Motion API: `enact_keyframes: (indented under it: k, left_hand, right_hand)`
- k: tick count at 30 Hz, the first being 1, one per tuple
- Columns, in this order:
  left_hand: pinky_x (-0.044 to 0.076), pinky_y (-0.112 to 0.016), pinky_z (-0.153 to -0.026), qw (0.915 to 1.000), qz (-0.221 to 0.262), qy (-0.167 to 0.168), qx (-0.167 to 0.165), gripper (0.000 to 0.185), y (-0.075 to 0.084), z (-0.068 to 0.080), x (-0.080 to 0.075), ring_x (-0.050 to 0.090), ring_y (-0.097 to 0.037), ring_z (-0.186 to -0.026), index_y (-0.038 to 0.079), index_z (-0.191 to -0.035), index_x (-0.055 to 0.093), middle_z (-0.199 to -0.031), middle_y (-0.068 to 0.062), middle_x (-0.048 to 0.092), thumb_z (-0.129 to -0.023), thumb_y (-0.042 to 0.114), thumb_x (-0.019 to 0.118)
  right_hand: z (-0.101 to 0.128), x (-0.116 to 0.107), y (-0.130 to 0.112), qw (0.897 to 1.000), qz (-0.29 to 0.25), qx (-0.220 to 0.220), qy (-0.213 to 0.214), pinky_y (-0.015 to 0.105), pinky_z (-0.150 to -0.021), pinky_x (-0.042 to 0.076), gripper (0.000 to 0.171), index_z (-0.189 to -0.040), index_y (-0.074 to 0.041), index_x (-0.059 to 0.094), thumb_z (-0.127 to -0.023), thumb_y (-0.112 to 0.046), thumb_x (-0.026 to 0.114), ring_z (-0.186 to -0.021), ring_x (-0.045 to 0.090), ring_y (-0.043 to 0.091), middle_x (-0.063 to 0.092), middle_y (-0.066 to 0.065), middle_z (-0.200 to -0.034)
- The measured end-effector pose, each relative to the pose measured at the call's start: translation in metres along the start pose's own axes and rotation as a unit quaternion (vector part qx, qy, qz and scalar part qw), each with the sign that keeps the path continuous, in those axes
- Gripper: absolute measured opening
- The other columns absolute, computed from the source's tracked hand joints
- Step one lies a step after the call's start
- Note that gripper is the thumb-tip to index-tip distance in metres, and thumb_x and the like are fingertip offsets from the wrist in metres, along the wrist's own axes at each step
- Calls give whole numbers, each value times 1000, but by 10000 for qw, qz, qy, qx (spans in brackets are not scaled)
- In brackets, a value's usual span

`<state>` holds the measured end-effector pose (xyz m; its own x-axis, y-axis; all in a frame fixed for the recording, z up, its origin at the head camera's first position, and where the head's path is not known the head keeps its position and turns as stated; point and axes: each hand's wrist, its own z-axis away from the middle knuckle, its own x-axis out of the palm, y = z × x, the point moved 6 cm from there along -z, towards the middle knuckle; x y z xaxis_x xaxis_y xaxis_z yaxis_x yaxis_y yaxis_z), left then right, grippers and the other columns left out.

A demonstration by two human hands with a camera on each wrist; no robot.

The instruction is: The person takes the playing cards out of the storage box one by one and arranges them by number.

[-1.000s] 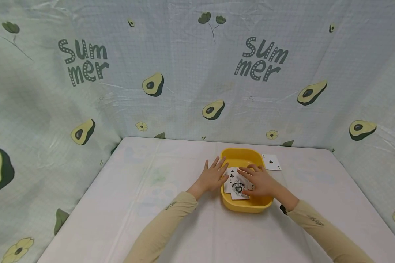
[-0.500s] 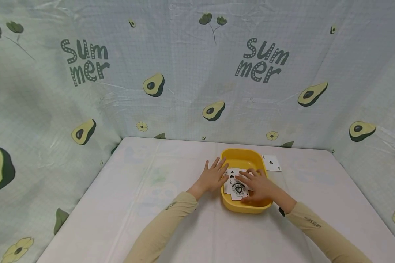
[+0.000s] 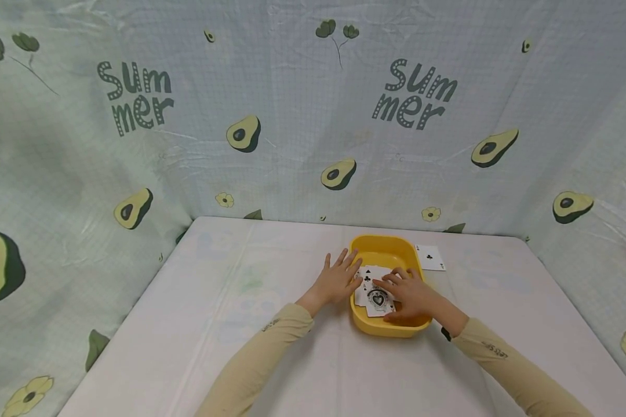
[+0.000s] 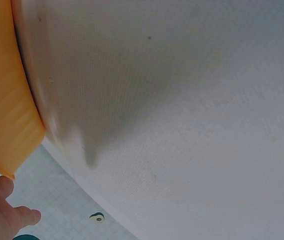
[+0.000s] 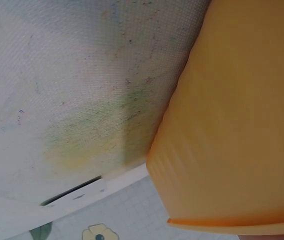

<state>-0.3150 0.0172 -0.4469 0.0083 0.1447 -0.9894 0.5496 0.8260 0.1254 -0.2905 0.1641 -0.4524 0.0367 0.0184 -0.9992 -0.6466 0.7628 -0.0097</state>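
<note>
Head view: a yellow tray [image 3: 383,244] sits on the white tabletop [image 3: 250,324], toward the far middle. A loose pile of playing cards [image 3: 374,288] lies face up inside the tray, overlapping and not squared; a spade and a large heart emblem are readable.

Left hand [image 3: 339,280]: flat beside the tray's left wall, fingers [image 3: 348,260] straight and spread, tips at the rim. It grips nothing. The left wrist view shows only the tray's outer wall [image 4: 4,100] and bare tabletop.

Right hand [image 3: 409,292]: inside the tray, lying over the right part of the pile, fingers [image 3: 388,281] extended and slightly bent, resting on the top cards. No card appears pinched or lifted, though the underside of the hand is hidden. The right wrist view shows the tray's outer wall [image 5: 242,125] only.

One single card [image 3: 430,257], a club, lies face up on the tabletop just beyond the tray's far right corner, apart from both hands.

Progress, judged: most cards are in the tray; the single card outside remains, and the pile is not yet tidy.

Backdrop: avocado-print cloth [image 3: 292,104].
</note>
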Motion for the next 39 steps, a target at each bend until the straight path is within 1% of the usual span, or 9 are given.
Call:
enact_keyframes:
  k: [7,12,18,26,31,32,36,38,39]
  left_hand:
    - [15,-56,-107,10000,4,24,24,50,1,0,-1,12,-25,-139,15,-141,27,-151,-2,15,-96,37,28]
    - [15,-56,-106,10000,10,65,38,50,1,0,-2,14,-26,-139,15,-141,29,-151,-3,16,-96,37,29]
    - [14,-56,-107,10000,20,11,10,50,1,-1,-1,13,-25,-139,16,-141,29,-151,-2,15,-96,38,29]
    - [14,-55,-107,10000,11,-33,10,50,1,0,-2,11,-24,-139,16,-141,27,-151,-1,14,-96,37,29]
    - [13,-56,-107,10000,76,-34,-18,51,-1,-3,1,11,-24,-140,15,-141,29,-151,-2,15,-95,38,31]
    - [12,-56,-107,9999,92,57,28,52,-3,-5,5,10,-24,-140,16,-141,28,-151,-2,14,-95,40,28]
    - [12,-56,-107,9995,302,72,84,53,-5,-6,9,8,-22,-140,17,-142,26,-152,0,11,-96,42,24]
    - [11,-56,-107,9992,341,143,158,54,-6,-5,8,7,-22,-140,18,-142,25,-152,1,9,-95,45,20]
    - [12,-56,-107,9992,376,63,130,53,-4,-4,5,8,-22,-140,17,-142,25,-152,1,10,-96,43,22]
  right_hand:
    - [-1,-2,-1,9996,275,43,-21,56,-93,30,89,-133,-9,42,-65,-63,64,-112,37,28,51,8,-120]
    - [-3,-3,-2,9996,250,87,34,55,-95,30,94,-131,-6,44,-61,-64,66,-113,35,28,48,8,-121]
    - [-5,-4,-1,9994,258,98,196,53,-93,32,92,-128,-9,47,-58,-65,68,-111,35,26,46,6,-116]
    - [-1,-11,0,9987,201,172,437,45,-88,31,92,-128,-12,48,-55,-63,72,-105,34,24,43,6,-108]
    - [2,-14,1,9978,385,160,510,48,-89,32,91,-128,-11,47,-57,-63,70,-108,36,27,44,6,-111]
    - [2,-14,1,9977,387,178,529,50,-90,32,91,-129,-12,47,-57,-63,70,-109,36,27,45,5,-113]
    - [4,-15,4,9973,305,265,609,54,-91,31,90,-130,-14,45,-58,-62,70,-112,36,29,46,6,-118]
    - [6,-16,5,9969,315,281,659,55,-91,31,90,-130,-14,45,-59,-62,70,-112,37,29,46,5,-120]
    - [7,-17,6,9967,336,284,684,55,-90,31,89,-130,-14,45,-59,-61,70,-112,37,29,46,5,-121]
